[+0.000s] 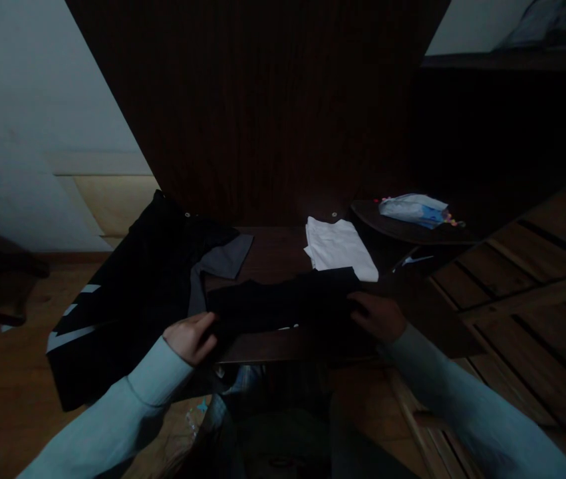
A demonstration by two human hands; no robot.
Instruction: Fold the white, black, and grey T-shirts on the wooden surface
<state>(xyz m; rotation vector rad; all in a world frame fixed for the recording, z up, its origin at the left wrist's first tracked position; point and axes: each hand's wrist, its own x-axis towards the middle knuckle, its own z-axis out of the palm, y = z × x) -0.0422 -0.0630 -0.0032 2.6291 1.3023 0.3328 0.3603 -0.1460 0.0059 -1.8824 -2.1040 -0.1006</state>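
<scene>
three pale marks show on the big black fabric garment [128, 319] draped over the left end of the dark brown wooden tabletop [263, 347]; whether they are letters or plain stripes, i cannot tell. the one white-and-blue crumpled soft packet [415, 211], with small pink bits at both ends, may carry print, but it is too dim to read. it lies on the one dark rounded wooden shelf [372, 221] at the right, just above the tabletop.

there are two hands, both bare, in two pale blue-green long sleeves [113, 416]. between them is one long black cloth [273, 303], lying across the tabletop near its front edge. the left hand [190, 338] pinches the cloth's left end between thumb and fingers. the right hand [377, 316] is at its right end, fingers bent against it; the shadow is too deep to tell whether they are closed on it.

one folded white cloth [340, 246] lies behind the black cloth's right end, which overlaps its near edge. one grey fabric piece [227, 256] sticks out from beside the black garment, towards the middle of the tabletop. two small round pale fittings [334, 214] sit along the foot of the one tall dark brown wooden panel [263, 113] at the back. slatted brown wood [537, 253] runs along the right side.
</scene>
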